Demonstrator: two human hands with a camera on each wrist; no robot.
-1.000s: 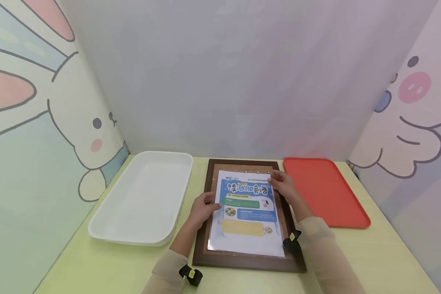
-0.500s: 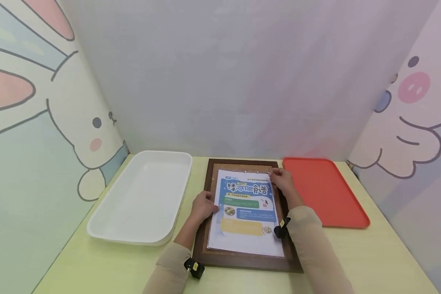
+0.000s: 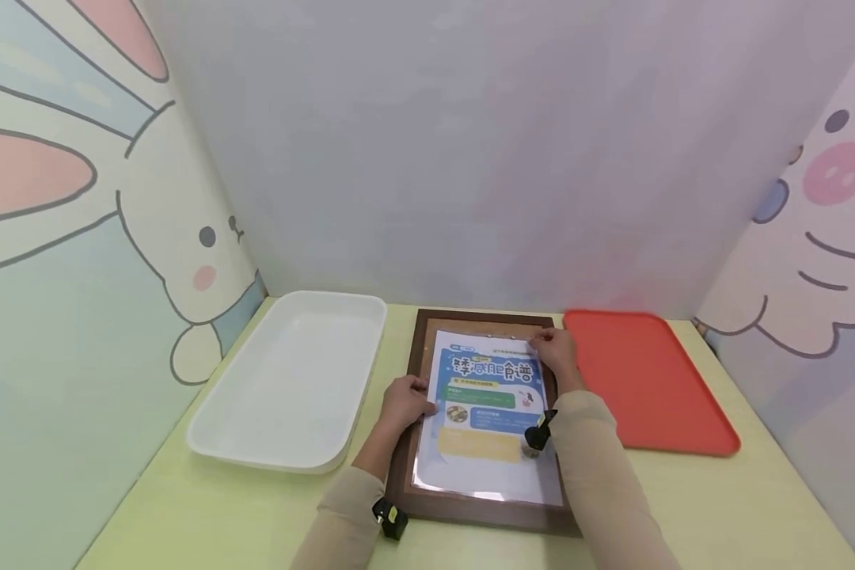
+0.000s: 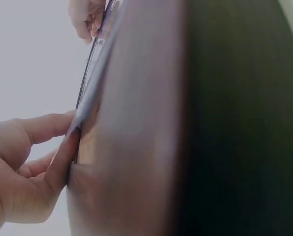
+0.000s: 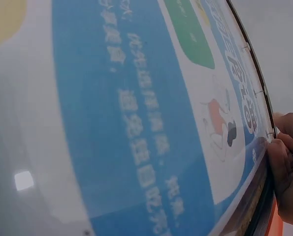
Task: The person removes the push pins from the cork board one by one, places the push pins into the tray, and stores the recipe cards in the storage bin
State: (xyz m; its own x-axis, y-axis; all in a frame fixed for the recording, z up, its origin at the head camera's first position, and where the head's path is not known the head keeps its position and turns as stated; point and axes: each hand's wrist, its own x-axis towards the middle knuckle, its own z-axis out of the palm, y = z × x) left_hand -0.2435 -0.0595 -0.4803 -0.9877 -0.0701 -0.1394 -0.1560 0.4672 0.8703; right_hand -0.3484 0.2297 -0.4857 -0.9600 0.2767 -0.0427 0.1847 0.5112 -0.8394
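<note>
A glossy printed sheet (image 3: 488, 431) in white and blue lies on a brown-framed cork board (image 3: 422, 348). Its left edge is pinched between the thumb and finger of my left hand (image 3: 404, 402), and in the left wrist view (image 4: 30, 167) that edge bends up slightly off the board. My right hand (image 3: 557, 348) is at the sheet's top right corner, where its fingertips close around a small pushpin (image 5: 270, 133). Two more pins stand along the top edge, one pin (image 5: 258, 92) beside the hand and another pin (image 5: 245, 47) farther along.
A deep white tray (image 3: 295, 372) stands left of the board. To the right lies a flat red tray (image 3: 634, 380), close to the frame. Everything sits on a pale yellow table (image 3: 691, 507) with a curtain-like wall behind.
The head view has shifted a little, moving everything rightward. My right forearm has swung inward over the board's right side while the fingers stay at the top right corner. The left hand keeps its place.
</note>
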